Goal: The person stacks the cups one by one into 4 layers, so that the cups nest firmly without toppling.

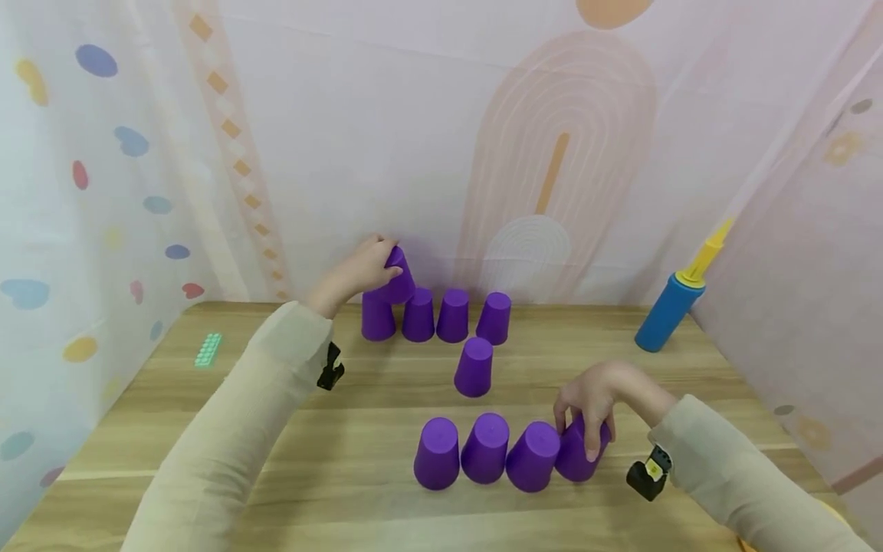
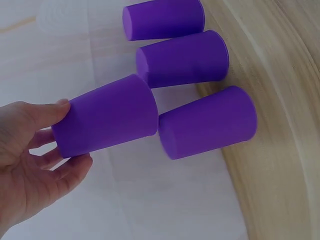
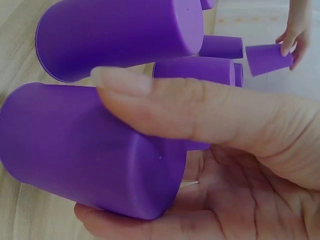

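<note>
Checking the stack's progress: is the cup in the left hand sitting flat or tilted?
Tilted. The left hand grips the cup leaning above the back row, its rim not level.

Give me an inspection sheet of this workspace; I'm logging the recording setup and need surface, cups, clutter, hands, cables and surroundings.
Surface: wooden table, pale grain.
Job's things: purple cups, all upside down; back row of four, one lone cup in the middle, front row of four, plus a raised cup held tilted above the back row's left end.
Clutter: blue and yellow hand pump at right; small green block at left.
Hands: left hand grips the raised cup; right hand grips the rightmost front cup.
Cables: nothing seen.
Surroundings: patterned fabric walls on three sides.
</note>
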